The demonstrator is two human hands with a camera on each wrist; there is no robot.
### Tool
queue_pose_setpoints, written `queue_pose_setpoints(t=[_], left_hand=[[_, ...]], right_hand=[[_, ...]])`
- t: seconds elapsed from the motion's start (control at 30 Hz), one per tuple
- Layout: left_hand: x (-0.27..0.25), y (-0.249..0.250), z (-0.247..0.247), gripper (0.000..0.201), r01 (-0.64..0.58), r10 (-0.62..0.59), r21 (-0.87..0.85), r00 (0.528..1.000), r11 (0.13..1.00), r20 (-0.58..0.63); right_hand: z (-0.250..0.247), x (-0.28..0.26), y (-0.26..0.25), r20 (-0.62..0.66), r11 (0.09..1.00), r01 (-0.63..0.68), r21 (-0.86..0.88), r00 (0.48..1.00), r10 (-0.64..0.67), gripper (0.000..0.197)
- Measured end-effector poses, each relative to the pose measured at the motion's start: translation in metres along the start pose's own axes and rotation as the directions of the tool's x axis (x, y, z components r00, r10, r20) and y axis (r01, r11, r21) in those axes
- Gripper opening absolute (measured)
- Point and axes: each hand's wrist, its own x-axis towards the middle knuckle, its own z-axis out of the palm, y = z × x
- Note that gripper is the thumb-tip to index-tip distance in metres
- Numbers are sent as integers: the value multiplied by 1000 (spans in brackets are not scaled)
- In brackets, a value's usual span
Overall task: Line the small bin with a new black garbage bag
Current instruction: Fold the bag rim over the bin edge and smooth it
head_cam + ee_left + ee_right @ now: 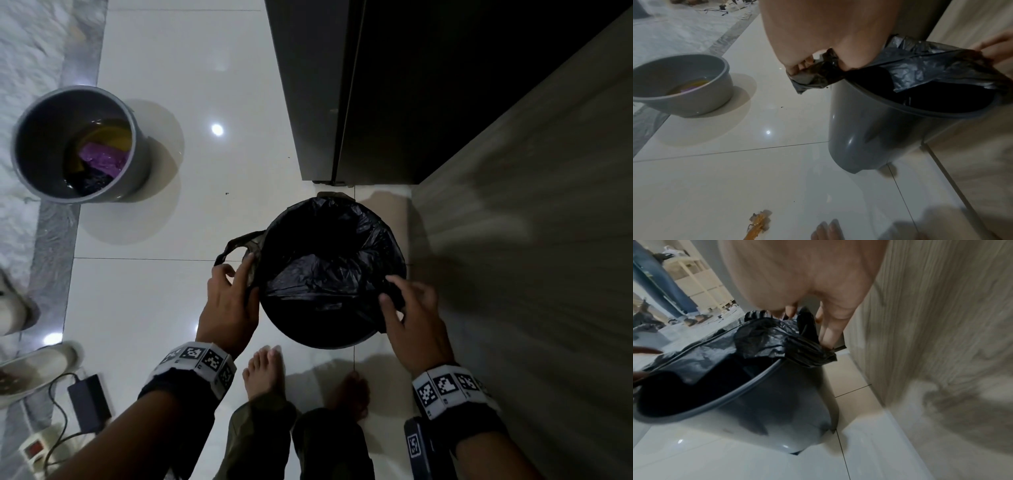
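Observation:
A small grey bin (318, 339) (863, 129) (777, 418) stands on the white tile floor beside a wood-grain panel. A black garbage bag (329, 260) (920, 71) (764, 337) sits inside it, its mouth stretched across the opening; the near rim is uncovered. My left hand (229, 301) (818, 68) pinches the bag's edge at the bin's left rim, a loop handle of the bag trailing past its fingers. At the right rim my right hand (407, 308) (818, 324) pinches the bag's other bunched edge.
A second grey bucket (78, 144) (684, 86) holding purple and yellow waste stands to the far left. A dark cabinet (376, 85) rises behind the bin, the wood-grain panel (531, 240) at its right. My bare feet (263, 373) are near. A power adapter (89, 401) lies lower left.

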Motion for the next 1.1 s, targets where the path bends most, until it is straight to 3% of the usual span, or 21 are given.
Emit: queue_pose_setpoints(t=[0.07,0.13,0.3,0.43,0.53,0.6,0.7,0.77,0.87,0.97,1.1], left_hand=[[-2,-1,0,56,-69,67,34,996,997,62],[-3,-4,0,60,-82,80,6,987,997,139],[-4,-4,2,53,-68,102,-154,969,986,225],[6,-6,0,24,-89,116,-147,975,985,189],[5,-13,-4,14,-177,206,-157,959,972,193],[1,-19,-7,20,-226,257,-177,950,958,179],[-9,-26,-10,19,-222,272,-239,941,945,199],[-14,-27,-10,17,-205,268,-277,940,939,211],[-18,-27,-9,19,-170,260,-329,932,929,254],[-22,-30,-10,15,-171,274,-316,907,933,320],[-26,-35,-12,29,-178,280,-288,887,941,368]], right_hand=[[2,-4,0,88,996,-6,-89,996,14,49],[6,-5,3,108,986,17,-165,994,0,44],[13,-10,17,-92,994,80,-68,992,-86,17],[18,-20,30,-244,992,105,-75,962,-121,10],[20,-30,35,-148,998,58,10,987,-56,18],[20,-36,33,-59,998,13,69,998,-9,27],[19,-41,27,81,999,11,38,997,-14,43],[19,-38,25,127,1000,21,-19,992,-19,44],[20,-30,25,85,990,75,-123,994,-65,25],[22,-31,30,-6,988,131,-86,991,-132,17],[23,-40,41,-115,978,173,-119,976,-186,12]])
